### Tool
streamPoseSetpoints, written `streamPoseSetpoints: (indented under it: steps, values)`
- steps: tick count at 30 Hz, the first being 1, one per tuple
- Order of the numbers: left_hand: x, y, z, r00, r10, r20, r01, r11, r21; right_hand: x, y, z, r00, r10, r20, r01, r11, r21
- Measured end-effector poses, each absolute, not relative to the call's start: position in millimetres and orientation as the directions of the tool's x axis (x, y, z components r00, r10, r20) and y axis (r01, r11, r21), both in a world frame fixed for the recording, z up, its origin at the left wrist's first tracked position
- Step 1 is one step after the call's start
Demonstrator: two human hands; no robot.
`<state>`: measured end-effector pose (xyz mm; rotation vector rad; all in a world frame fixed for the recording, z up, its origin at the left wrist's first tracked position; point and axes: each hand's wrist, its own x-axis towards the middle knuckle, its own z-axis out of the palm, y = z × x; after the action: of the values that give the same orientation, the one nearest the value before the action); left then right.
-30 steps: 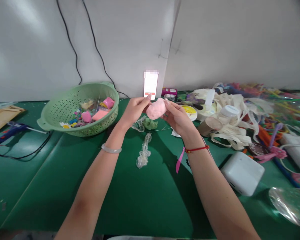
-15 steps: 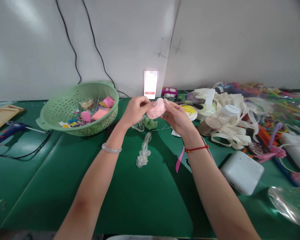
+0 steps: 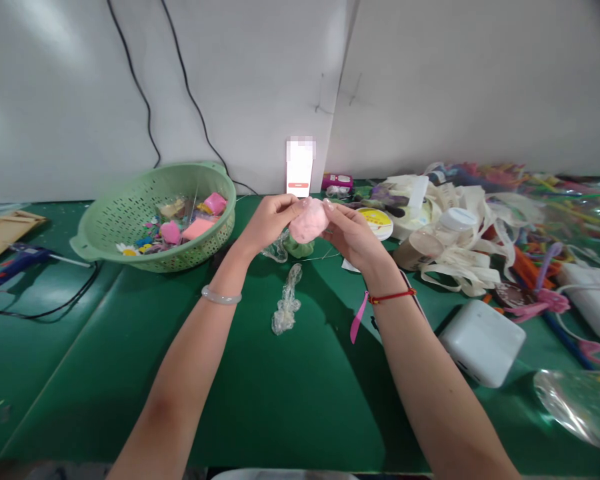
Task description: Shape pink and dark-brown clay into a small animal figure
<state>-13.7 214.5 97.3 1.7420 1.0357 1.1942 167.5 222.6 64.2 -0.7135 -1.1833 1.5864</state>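
A soft pale-pink lump of modelling material (image 3: 309, 221) was held up above the table between two bare hands, pinched at its left side by the thumb and fingers of the left hand (image 3: 270, 224) and at its right side by those of the right hand (image 3: 356, 235). Its rounded outline was only slightly drawn out, the long axis being tilted from lower left to upper right; no distinct end could be made out, so which way it pointed could not be told. Partly hidden beneath it in the view, a dull-green soft lump (image 3: 300, 249) was seen on the table, and nearer the wearer a strip of clear crumpled film (image 3: 287, 310) was laid lengthwise away from the body. The work was backed by an upright phone with a bright white screen (image 3: 299, 170), stood close to a smooth pale-grey wall (image 3: 250, 87) down which two thin black cables (image 3: 137, 77) were hung. The glossy dark-green tabletop (image 3: 290, 407) was crossed by a seam at left, where a light-green perforated plastic basket (image 3: 123, 207) was placed; its right side was crowded by a tangle of cream fabric ribbon (image 3: 463, 277) and a white rounded box (image 3: 484, 341).
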Motion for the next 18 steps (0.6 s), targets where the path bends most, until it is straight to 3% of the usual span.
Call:
streamPoseSetpoints:
  steps: [11, 18]
  values:
    - [-2.1, 219.2, 87.0, 0.138, 0.931, 0.338, 0.074, -0.350, 0.934, 165.8, 223.5, 62.4, -0.313, 0.947, 0.066, -0.336, -0.046, -0.941]
    - [-7.9, 214.1, 96.6, 0.085, 0.956, 0.282, 0.159, -0.293, 0.943, 167.8, 226.5, 63.4, -0.297, 0.948, 0.116, -0.355, 0.003, -0.935]
